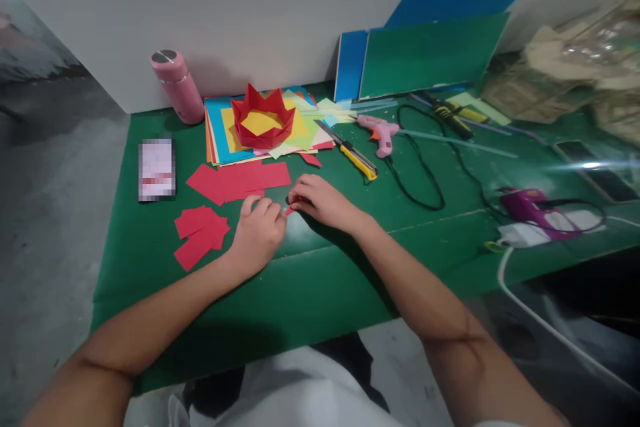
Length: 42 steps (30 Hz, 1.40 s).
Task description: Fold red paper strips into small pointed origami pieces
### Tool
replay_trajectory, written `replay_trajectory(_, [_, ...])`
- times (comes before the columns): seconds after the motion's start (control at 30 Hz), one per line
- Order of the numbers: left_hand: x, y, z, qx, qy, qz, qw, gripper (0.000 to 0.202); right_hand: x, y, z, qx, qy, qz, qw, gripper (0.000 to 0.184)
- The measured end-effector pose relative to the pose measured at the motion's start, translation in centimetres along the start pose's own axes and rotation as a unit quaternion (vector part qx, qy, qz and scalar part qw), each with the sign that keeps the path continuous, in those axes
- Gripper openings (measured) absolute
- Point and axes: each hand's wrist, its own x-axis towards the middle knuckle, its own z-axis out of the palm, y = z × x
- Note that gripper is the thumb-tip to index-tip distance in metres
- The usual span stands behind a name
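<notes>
The right hand (324, 200) pinches a small red paper piece (290, 209). The left hand (259, 232) is beside; its grip I cannot tell.

Forearms (180, 310) inward, left hand (259, 230) and right hand (323, 201) close together, fingers (305, 189) curled.

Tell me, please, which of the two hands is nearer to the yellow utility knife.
Right: the right hand is below and slightly left of the yellow utility knife in the picture; the left hand is lower and farther left.
</notes>
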Motion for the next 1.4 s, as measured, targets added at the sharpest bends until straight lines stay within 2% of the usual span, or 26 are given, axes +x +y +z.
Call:
replay_trajectory(0.07, [0.1, -0.5, 0.2, -0.031, -0.001, -0.014, 0.999, 0.019, -0.1, -0.1, -0.1, -0.036, 0.004, -0.008, 0.999, 0.005])
replay_trajectory(0.17, [0.3, -1.1, 0.8, -0.105, -0.014, -0.083, 0.991, 0.019, -0.1, 0.0, -0.2, -0.040, 0.000, -0.033, 0.999, 0.010])
replay_trajectory(0.23, [0.4, -1.4, 1.0, -0.122, -0.026, -0.119, 0.985, 0.021, -0.2, 0.3, -0.2, -0.013, -0.004, -0.043, 0.999, 0.012])
replay_trajectory(0.33, [0.6, -1.6, 1.2, -0.143, -0.027, -0.135, 0.980, 0.024, -0.3, 0.6, -0.1, 0.036, 0.014, -0.046, 0.998, 0.016])
replay_trajectory(0.43, [0.7, -1.8, 1.3, -0.202, 0.013, -0.173, 0.964, 0.024, -0.5, 0.5, 0.0, 0.092, 0.054, -0.049, 0.993, 0.021])
replay_trajectory(0.5, [0.8, -2.0, 1.6, -0.287, 0.054, -0.223, 0.930, 0.030, -0.6, 0.1, 0.2, 0.128, 0.086, -0.037, 0.987, 0.020])
replay_trajectory(0.53, [0.8, -2.0, 1.8, -0.345, 0.067, -0.247, 0.903, 0.031, -0.6, -0.3, 0.3, 0.145, 0.103, -0.027, 0.984, 0.018])
replay_trajectory(0.67, [1.1, -1.8, 2.3, -0.522, 0.063, -0.301, 0.796, 0.028, -0.6, -1.6, 1.1, 0.208, 0.153, 0.027, 0.966, 0.014])
replay_trajectory(0.73, [1.2, -1.7, 2.2, -0.558, 0.069, -0.318, 0.764, 0.027, -0.5, -2.0, 1.5, 0.235, 0.155, 0.058, 0.958, 0.014])
replay_trajectory(0.8, [1.3, -1.6, 2.1, -0.573, 0.072, -0.332, 0.746, 0.026, -0.5, -2.1, 1.6, 0.249, 0.145, 0.068, 0.955, 0.013])
replay_trajectory(0.97, [1.2, -1.6, 1.8, -0.591, 0.056, -0.348, 0.726, 0.023, -0.4, -2.0, 1.5, 0.215, 0.141, 0.064, 0.964, 0.010])
replay_trajectory(1.03, [1.1, -1.6, 1.7, -0.590, 0.066, -0.338, 0.731, 0.020, -0.5, -2.0, 1.4, 0.197, 0.140, 0.066, 0.968, 0.011])
replay_trajectory(1.2, [0.9, -1.6, 1.6, -0.570, 0.098, -0.277, 0.768, 0.014, -0.7, -2.1, 1.2, 0.177, 0.145, 0.052, 0.972, 0.012])
replay_trajectory(1.4, [0.8, -1.7, 1.6, -0.589, 0.082, -0.284, 0.752, 0.023, -0.6, -2.4, 1.2, 0.196, 0.151, 0.057, 0.967, 0.012])
